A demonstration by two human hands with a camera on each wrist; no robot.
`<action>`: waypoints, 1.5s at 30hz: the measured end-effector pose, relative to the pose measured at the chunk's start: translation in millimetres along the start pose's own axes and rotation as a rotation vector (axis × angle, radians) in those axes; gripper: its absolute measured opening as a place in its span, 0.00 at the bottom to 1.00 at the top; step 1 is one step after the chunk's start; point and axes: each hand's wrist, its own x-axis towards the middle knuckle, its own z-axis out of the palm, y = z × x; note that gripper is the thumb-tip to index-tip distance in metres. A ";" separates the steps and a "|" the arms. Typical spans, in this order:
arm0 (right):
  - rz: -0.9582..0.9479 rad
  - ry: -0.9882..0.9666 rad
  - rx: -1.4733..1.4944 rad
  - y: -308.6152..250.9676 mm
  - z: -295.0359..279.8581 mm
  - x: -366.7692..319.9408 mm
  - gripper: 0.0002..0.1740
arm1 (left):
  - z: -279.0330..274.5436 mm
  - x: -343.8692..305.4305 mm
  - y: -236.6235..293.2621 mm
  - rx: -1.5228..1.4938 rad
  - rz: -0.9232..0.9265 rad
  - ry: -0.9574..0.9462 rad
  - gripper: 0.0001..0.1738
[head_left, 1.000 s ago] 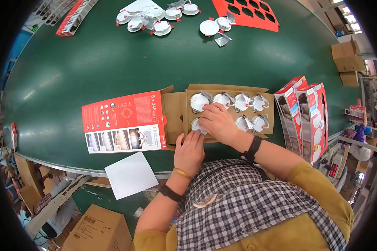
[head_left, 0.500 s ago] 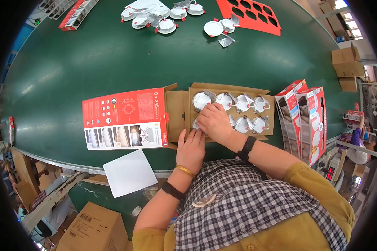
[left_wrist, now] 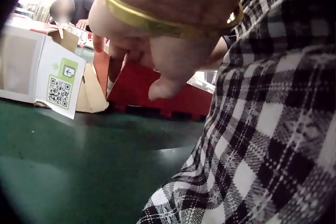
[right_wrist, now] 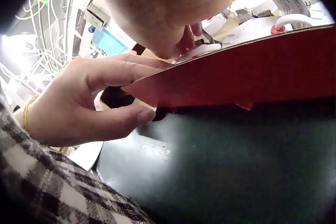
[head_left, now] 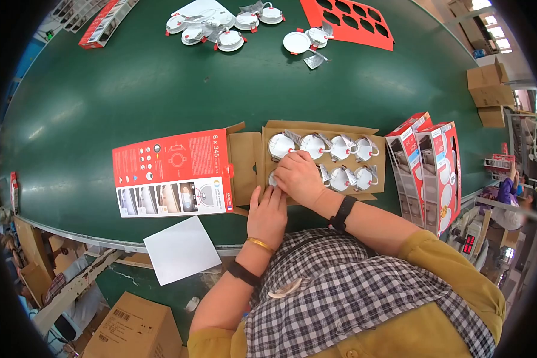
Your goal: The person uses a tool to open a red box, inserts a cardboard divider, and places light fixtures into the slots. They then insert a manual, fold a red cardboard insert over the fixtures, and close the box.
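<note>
An open cardboard box (head_left: pixel 244 170) with a red printed lid lies before me, holding two rows of white round downlights (head_left: pixel 281 145) with silver clips and tagged white cables. My right hand (head_left: pixel 300 181) reaches into its near left corner, fingers curled at a downlight (right_wrist: pixel 202 50) that it mostly hides. At that same corner, my left hand (head_left: pixel 267 218) grips the near wall. In the right wrist view its fingers go over the rim, while the thumb lies outside, against the red side (right_wrist: pixel 247 71).
Two packed red boxes (head_left: pixel 426 173) stand right of the open one. A white sheet (head_left: pixel 182 250) overhangs the table's near edge. Farther back are loose downlights (head_left: pixel 230 40) and a red card with round holes (head_left: pixel 349 21). A brown carton (head_left: pixel 134 328) sits below the table.
My right hand stays at the corner downlight, its fingers shifting slightly. The left hand keeps to the box wall. The whole head view has shifted a little; the boxes stay in place.
</note>
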 end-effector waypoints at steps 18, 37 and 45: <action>0.016 0.018 0.019 3.4 0.7 4.1 0.03 | -0.6 -0.4 1.3 -0.074 -0.008 0.018 0.19; 0.097 0.186 0.011 36.8 -22.0 44.8 0.04 | -34.6 38.1 -7.6 -0.199 -0.039 -0.020 0.20; 0.037 0.110 -0.102 40.4 -12.4 53.1 0.04 | -9.5 64.1 -20.0 0.042 -0.028 0.052 0.21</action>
